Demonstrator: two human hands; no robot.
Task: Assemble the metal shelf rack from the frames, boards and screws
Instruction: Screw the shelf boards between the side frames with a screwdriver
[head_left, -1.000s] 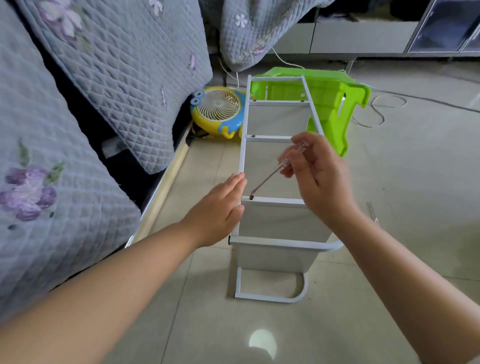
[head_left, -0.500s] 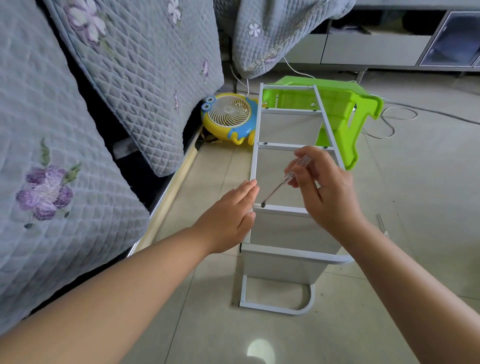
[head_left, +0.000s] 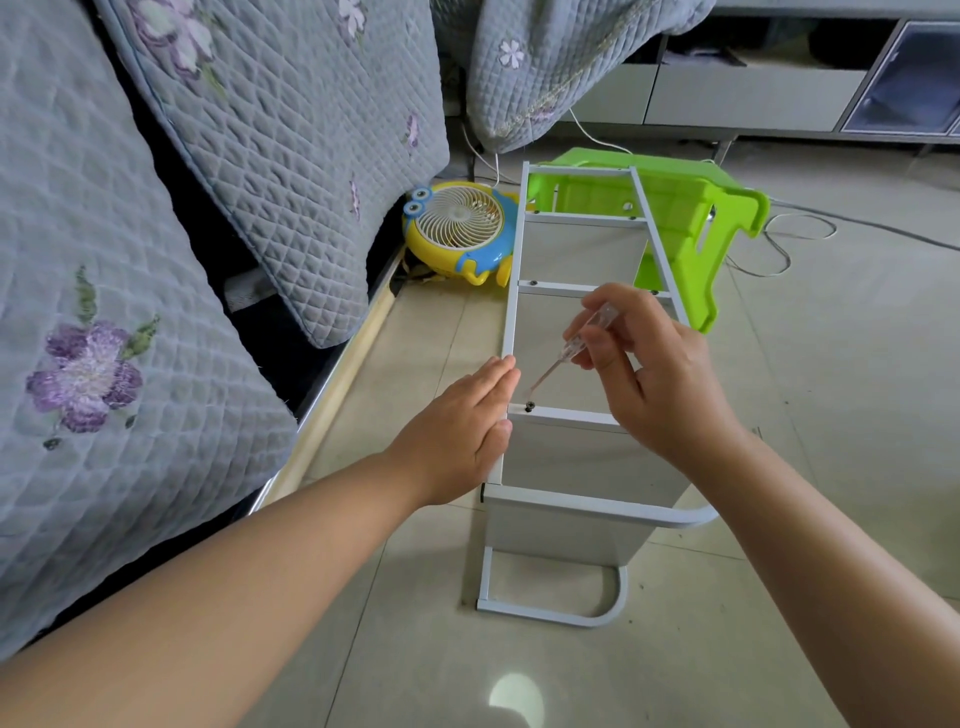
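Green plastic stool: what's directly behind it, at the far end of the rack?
Behind the green plastic stool white cables trail across the tiled floor toward a low grey cabinet. The stool and the rack hide the floor right behind them.

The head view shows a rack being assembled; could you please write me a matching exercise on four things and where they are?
1 screwdriver
2 left hand
3 fan
4 green stool

A pressed flat against the rack's left upright
B on the floor beside the quilted cover
C pinched in the right hand, tip on a screw
D behind the rack's far end

1-C, 2-A, 3-B, 4-D
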